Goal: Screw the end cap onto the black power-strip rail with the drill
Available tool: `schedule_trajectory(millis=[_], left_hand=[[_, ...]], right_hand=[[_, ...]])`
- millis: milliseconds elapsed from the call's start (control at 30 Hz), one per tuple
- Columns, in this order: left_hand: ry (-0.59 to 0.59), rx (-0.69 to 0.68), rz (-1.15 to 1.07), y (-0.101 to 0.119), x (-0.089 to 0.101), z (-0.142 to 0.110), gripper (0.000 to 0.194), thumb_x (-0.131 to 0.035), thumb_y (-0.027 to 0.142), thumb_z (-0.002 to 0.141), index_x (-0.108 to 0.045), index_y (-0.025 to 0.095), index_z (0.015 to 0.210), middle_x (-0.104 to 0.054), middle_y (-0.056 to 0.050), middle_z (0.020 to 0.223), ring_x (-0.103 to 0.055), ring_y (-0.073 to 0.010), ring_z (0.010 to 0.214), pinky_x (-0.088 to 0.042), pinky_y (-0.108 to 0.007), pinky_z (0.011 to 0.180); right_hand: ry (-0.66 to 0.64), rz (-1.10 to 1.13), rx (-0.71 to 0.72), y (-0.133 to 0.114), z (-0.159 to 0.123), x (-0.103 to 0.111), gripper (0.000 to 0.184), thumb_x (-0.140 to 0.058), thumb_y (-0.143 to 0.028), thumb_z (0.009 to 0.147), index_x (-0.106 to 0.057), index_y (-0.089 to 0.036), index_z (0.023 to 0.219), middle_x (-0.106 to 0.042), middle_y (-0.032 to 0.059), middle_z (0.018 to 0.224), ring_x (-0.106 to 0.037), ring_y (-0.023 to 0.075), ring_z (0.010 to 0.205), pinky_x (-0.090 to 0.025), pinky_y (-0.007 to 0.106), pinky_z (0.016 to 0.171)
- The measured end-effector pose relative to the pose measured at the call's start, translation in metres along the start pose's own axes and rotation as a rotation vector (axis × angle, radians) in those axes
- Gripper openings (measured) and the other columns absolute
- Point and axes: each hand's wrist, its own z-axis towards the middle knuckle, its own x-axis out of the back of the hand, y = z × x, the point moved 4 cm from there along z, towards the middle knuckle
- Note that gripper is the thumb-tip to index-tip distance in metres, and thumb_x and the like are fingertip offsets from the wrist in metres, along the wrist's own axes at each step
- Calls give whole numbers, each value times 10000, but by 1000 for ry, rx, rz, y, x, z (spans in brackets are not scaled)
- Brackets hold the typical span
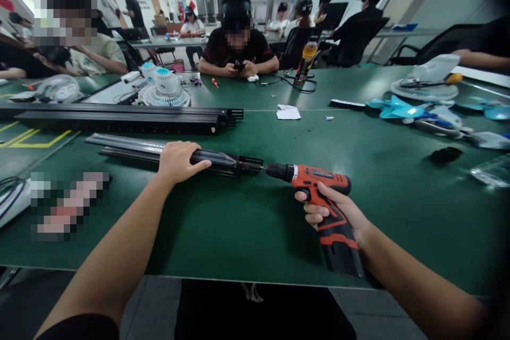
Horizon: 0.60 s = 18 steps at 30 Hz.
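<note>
While the left hand lies over the black housing, its thumb points along the near side towards the drill and its other fingers fold over the top close together, their tips out of sight; the right hand wraps the grip of the orange and black power drill, the forefinger at the trigger, the lower fingers curled round the handle and the thumb along the body; whether the trigger is squeezed, I cannot tell.

Beyond the fingers, the drill's chuck faces the slotted end of the housing, with the thin bit right at it; the step in hand looks like working a fastener at that end, though the fastener itself is too small to make out. From this pose, the next move seems to call for the bit square to the end, light pressure along its axis and a firm left hand against twist or backward slide.

The housing lies on the green table, in front of longer black housings; paper scraps lie farther back, a white fan unit stands to the left, and blue fan blades lie to the right.
</note>
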Motion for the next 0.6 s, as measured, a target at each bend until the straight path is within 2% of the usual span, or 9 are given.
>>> schedule_trajectory(millis=[367,600], left_hand=[[-2,-6,21,0,-1,0,662,-433,792,900,-728,236,1104,-757,-107,1004,-655,-340,976,-418,-483,956],[11,-1,3,0,0,0,638,-448,785,892,-733,250,1094,-756,-104,1002,-653,-344,981,-420,-492,956]], right_hand=[[15,-39,3,0,-1,-1,393,-763,-524,901,-649,-165,1015,-379,-67,571,-437,112,556,-433,207,538],[22,-2,2,1,-1,-1,399,-790,-499,885,-664,-142,1012,-397,-65,566,-445,102,549,-442,189,540]])
